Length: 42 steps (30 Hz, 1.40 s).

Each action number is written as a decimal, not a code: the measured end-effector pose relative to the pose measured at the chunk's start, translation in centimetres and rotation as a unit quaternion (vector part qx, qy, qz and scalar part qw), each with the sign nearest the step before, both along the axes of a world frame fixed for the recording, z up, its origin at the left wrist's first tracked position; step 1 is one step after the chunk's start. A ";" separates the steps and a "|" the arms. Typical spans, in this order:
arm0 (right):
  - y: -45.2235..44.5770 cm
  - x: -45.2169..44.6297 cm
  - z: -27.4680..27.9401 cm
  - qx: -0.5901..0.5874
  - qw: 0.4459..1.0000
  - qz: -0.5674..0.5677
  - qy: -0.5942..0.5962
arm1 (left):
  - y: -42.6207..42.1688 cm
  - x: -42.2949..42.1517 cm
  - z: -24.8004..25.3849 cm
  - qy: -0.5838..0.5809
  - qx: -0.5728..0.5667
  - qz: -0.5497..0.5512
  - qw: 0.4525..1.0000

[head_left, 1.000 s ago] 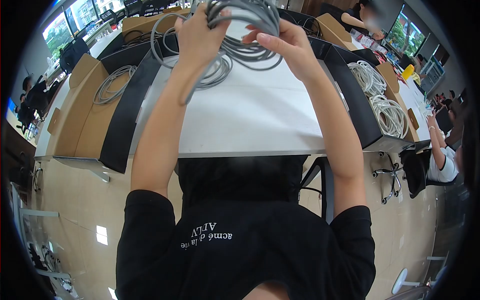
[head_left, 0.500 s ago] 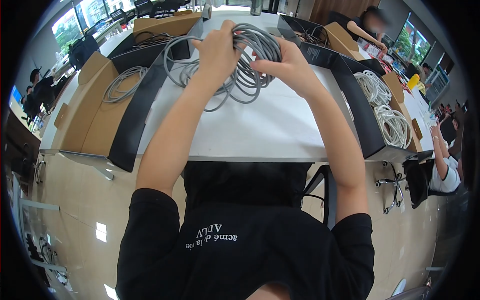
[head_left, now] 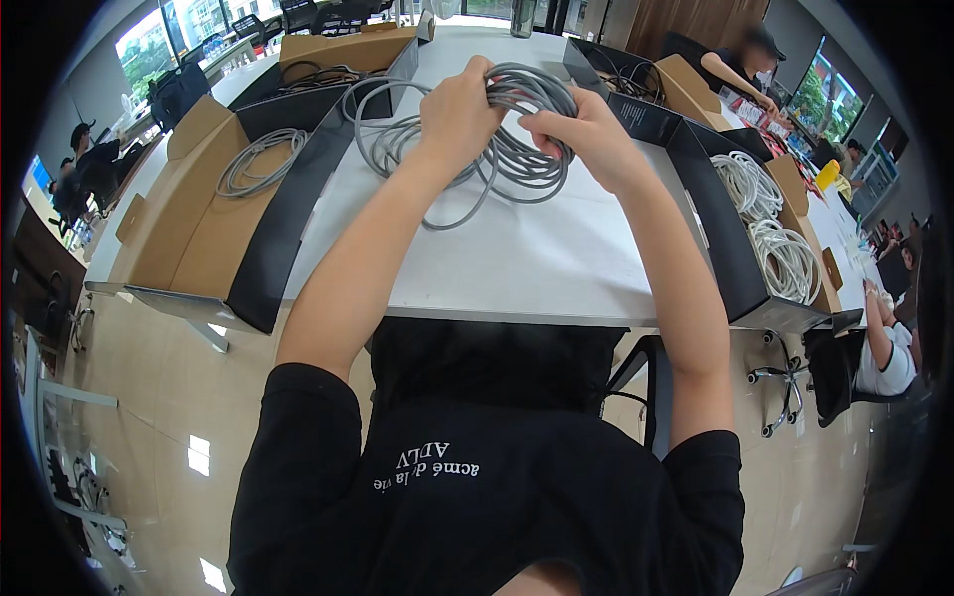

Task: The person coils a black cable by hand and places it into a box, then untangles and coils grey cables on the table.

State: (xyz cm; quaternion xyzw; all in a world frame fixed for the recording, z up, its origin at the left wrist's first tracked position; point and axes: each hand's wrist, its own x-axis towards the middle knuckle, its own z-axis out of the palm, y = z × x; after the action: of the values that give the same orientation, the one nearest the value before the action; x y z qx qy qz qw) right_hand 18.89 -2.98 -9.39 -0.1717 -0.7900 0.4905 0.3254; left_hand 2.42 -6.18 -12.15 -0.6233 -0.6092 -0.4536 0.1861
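Observation:
A thick bundle of looped grey cable (head_left: 532,89) is held up over the white table (head_left: 517,268). My left hand (head_left: 464,114) is closed around the loops on their left side, its fingers mostly hidden behind the bundle. On the right side, my right hand (head_left: 586,139) grips the same coil, thumb across the strands. Looser turns of the cable hang below and to the left of my left hand, near or on the tabletop; exact contact is hard to tell.
An open box (head_left: 189,214) at left holds a grey cable coil (head_left: 263,164). White cable coils (head_left: 782,258) fill a box at right. Dark cables lie in boxes at the back left and back right (head_left: 631,84). A person (head_left: 740,74) sits beyond the right side.
The camera view has shifted slightly. Both hands still grip the cable bundle, which sits a little lower and further right in view, with the loops slightly rearranged.

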 end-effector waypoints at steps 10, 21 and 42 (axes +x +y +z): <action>0.8 0.2 -0.1 -0.009 1.000 -0.014 0.007 | -0.2 0.1 0.7 -0.031 -0.045 -0.031 0.998; 6.4 3.5 0.6 -0.078 0.951 -0.138 0.266 | 0.4 -1.4 0.8 -0.196 -0.288 -0.203 0.915; 3.5 1.1 -0.7 -0.037 0.999 -0.035 0.007 | 0.1 -0.5 0.6 -0.076 -0.040 -0.169 0.982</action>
State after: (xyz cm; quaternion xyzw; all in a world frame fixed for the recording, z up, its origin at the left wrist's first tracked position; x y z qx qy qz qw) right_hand 19.96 0.52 -10.07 -0.2080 -0.7624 0.5091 0.3410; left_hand 1.95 -6.12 -11.52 -0.6879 -0.5248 -0.5002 0.0345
